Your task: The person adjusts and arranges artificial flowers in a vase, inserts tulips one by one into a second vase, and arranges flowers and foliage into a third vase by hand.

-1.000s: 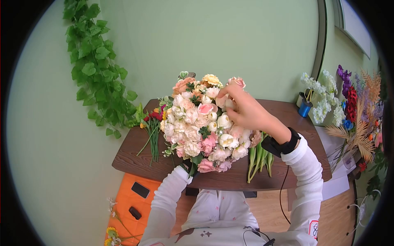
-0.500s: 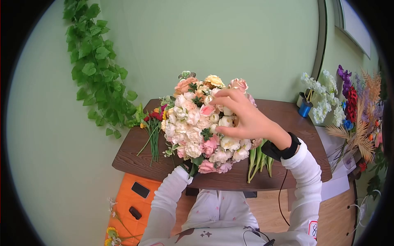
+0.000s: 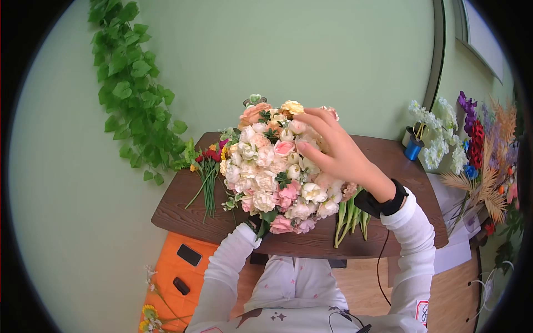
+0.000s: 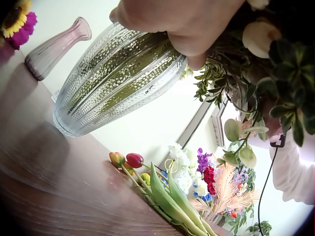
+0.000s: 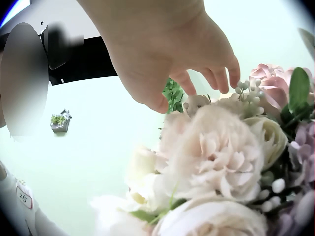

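Note:
A full bouquet of white, cream, peach and pink flowers [image 3: 261, 180] rises over the table's middle. Below it, a ribbed clear glass vase [image 4: 115, 78] stands on the tabletop, with green showing through its textured wall. My left hand [image 4: 182, 19] grips the vase near its top; in the head view the blossoms hide most of that hand. Over the bouquet's right side is my right hand [image 3: 345, 155], fingers spread and slightly bent, with nothing held. In the right wrist view its fingertips come right to the upper blossoms, behind a pale peony [image 5: 211, 155].
Green tulip stems [image 3: 351, 219] lie at the table's right front, and red flowers with thin stems [image 3: 208, 166] at its left. A small pinkish glass vase [image 4: 54, 49] stands behind. A phone [image 3: 189, 255] rests on orange cloth. Leafy vine [image 3: 125, 89] hangs on the wall.
My right hand has drawn back from the upper blossoms, its fingers spreading wider, and shifted slightly up and right over the bouquet. The left hand stays at the vase.

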`<state>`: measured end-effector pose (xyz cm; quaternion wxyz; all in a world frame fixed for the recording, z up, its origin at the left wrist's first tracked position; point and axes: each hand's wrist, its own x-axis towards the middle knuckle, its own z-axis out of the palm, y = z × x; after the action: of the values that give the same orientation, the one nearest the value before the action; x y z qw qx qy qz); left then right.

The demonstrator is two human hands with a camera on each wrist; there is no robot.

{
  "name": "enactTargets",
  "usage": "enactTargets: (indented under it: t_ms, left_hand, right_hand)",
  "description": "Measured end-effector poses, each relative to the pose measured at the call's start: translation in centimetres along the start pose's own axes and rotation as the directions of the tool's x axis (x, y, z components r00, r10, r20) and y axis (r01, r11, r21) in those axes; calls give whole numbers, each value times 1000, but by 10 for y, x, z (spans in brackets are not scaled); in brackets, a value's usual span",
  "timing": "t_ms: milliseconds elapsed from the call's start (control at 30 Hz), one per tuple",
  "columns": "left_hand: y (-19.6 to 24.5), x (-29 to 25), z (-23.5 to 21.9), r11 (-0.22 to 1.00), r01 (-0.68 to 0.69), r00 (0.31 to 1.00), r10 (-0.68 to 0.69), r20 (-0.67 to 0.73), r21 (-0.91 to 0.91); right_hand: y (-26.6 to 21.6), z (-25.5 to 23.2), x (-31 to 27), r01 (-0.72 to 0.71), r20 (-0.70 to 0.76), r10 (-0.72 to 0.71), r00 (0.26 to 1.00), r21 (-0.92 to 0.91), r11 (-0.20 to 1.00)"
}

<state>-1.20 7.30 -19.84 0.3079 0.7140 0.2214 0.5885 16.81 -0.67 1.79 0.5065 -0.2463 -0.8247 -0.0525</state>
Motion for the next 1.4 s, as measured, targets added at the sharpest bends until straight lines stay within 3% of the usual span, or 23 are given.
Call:
enactTargets:
  t_ms: [33, 100, 200, 233, 300, 333, 400, 533, 600, 933, 1033, 1100, 1200, 1400]
  left_hand:
    - [-1, 3, 2, 1000, 1, 1000, -1, -2, 4]
    - [0, 2, -1, 1000, 3, 1000, -3, -7, 13]
    - [1, -8, 2, 1000, 2, 1000, -2, -19, 30]
    - [1, -7, 1, 999, 3, 1000, -2, -24, 34]
    - [1, -4, 1, 999, 7, 999, -5, -33, 39]
    - [1, -1, 0, 999, 9, 999, -8, -36, 41]
    - [-2, 8, 7, 999, 14, 999, -12, -41, 44]
    - [-2, 2, 11, 999, 18, 998, -15, -53, 51]
    - [-3, 5, 15, 998, 22, 998, -19, -59, 56]
    - [1, -9, 7, 996, 30, 997, -23, -75, 89]
    - [1, -6, 9, 995, 36, 997, -29, -77, 96]
    - [1, -3, 8, 994, 39, 996, -31, -78, 102]
    - [1, -2, 14, 993, 40, 996, -31, -83, 115]
    - [3, -1, 12, 990, 40, 996, -29, -83, 137]
  right_hand:
    - [0, -1, 1, 0, 2, 0, 1000, 1, 1000]
    - [4, -6, 4, -157, 276, 120, 954, 116, 981]
    - [10, -11, 7, -233, 406, 189, 894, 60, 971]
    - [8, -11, 7, -231, 409, 186, 893, 61, 971]
    - [6, -12, 7, -118, 255, 87, 963, 110, 987]
    - [7, -10, 6, -119, 260, 87, 962, 110, 987]
    - [8, -6, 4, 86, 283, -78, 956, -14, 996]
    - [-14, -8, 6, 125, 252, -110, 961, -45, 991]
    - [-21, -6, 5, 204, 352, -164, 922, -78, 976]
    - [-25, 0, -1, 172, 365, -94, 926, -185, 968]
    - [-26, 1, -1, 218, 421, -109, 900, -220, 951]
    - [-23, 7, -2, 310, 326, -227, 918, -233, 922]
    - [-19, 13, -7, 359, 296, -276, 915, -279, 891]
    - [-20, 11, -12, 337, 338, -235, 911, -286, 897]
